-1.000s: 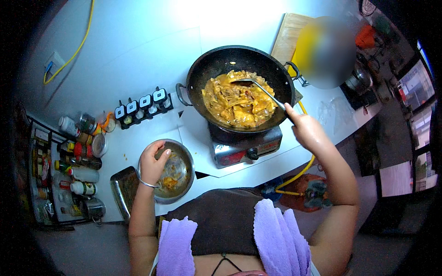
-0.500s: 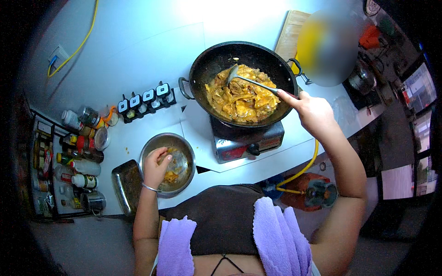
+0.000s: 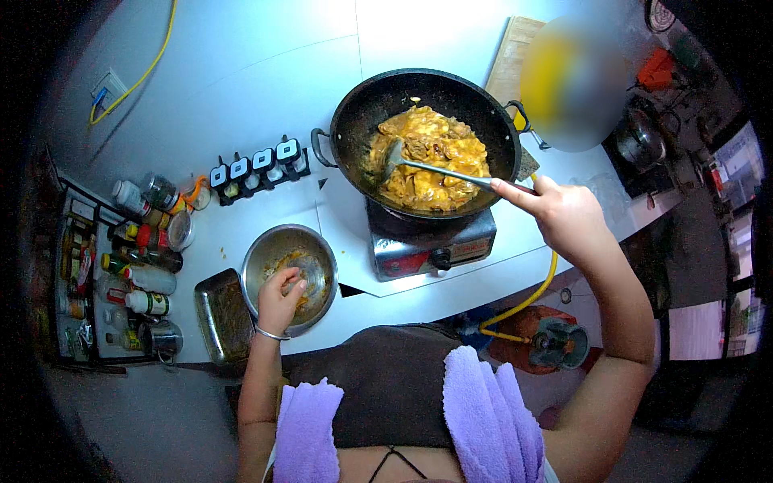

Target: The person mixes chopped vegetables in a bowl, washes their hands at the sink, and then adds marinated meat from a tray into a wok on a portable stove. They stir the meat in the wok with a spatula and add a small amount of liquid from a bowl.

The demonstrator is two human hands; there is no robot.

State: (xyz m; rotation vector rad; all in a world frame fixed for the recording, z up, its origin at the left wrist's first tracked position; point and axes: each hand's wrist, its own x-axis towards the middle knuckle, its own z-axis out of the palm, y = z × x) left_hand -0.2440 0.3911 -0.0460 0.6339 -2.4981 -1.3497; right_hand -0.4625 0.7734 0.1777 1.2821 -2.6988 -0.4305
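Note:
My right hand (image 3: 568, 216) grips the dark end of a long-handled spatula (image 3: 443, 170). Its metal blade rests at the left side of saucy, yellow-brown chopped meat (image 3: 431, 153) in a black two-handled wok (image 3: 346, 121). Over on the left, my left hand (image 3: 279, 301) is inside a steel bowl (image 3: 328, 262). Its fingers are curled together, and whatever they may hold is hidden. Streaks of yellow sauce and a few scraps coat the bowl's inside.
Beneath the wok stands a portable gas stove (image 3: 435, 249), with a yellow hose (image 3: 541, 291) running to a gas cylinder (image 3: 555, 342). A metal tray (image 3: 228, 318) touches the bowl's left. Seasoning boxes (image 3: 262, 171) and a bottle rack (image 3: 98, 282) sit farther left.
The spatula blade has moved down and left through the meat, and my right hand has shifted right and down. My left hand has dipped lower in the bowl, its fingers curling closer.

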